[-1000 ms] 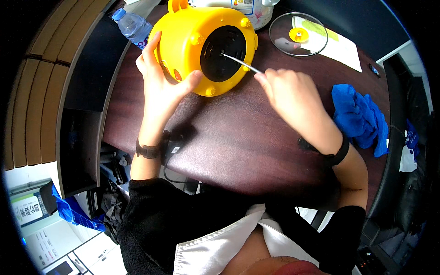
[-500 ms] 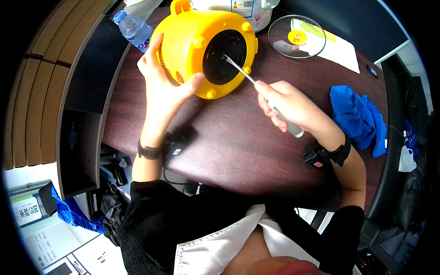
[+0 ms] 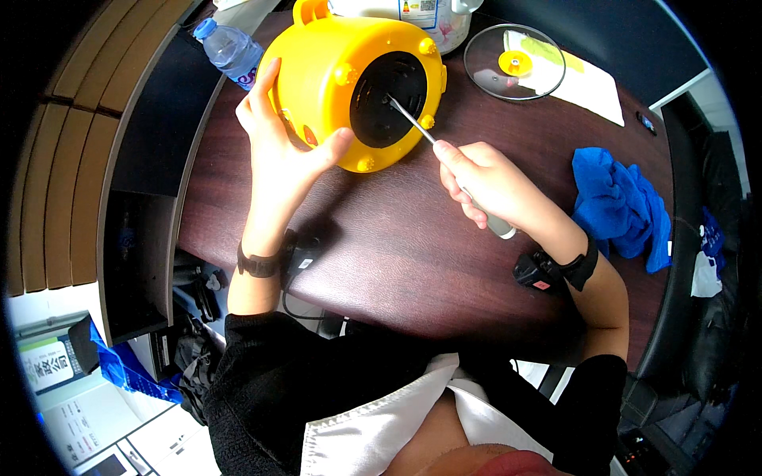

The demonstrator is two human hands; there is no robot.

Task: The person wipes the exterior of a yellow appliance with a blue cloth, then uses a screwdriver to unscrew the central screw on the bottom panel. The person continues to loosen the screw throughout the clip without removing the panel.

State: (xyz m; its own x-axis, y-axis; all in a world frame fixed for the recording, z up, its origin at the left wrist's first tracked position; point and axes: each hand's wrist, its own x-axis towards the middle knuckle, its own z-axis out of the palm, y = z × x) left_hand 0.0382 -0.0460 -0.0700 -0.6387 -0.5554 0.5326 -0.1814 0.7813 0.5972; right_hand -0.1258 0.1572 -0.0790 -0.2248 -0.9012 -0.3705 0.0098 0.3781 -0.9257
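A yellow electric cooking pot [image 3: 305, 63] is tipped over so that its underside, with a round black base plate [image 3: 373, 127] and small knobbed feet, faces me. My left hand [image 3: 278, 131] grips its left side, thumb on the rim near the base and fingers spread along the body. In my right hand [image 3: 484, 178] is a screwdriver [image 3: 413, 123] with a long metal shaft and a grey handle. Its tip rests at the middle of the black plate; whether a screw sits there is too small to tell. Each wrist wears a black strap with a small device.
At the back left stands a water bottle [image 3: 230, 51]. Behind the pot is a whitish container [image 3: 452, 28]. A glass lid [image 3: 486, 71] with a yellow knob lies over a paper sheet [image 3: 595, 91]. A crumpled blue cloth [image 3: 619, 206] is on the right of the dark wooden table [image 3: 381, 262].
My right hand and the screwdriver's handle have shifted a little left, while the tip stays at the plate's middle. My left hand and the pot have barely moved.
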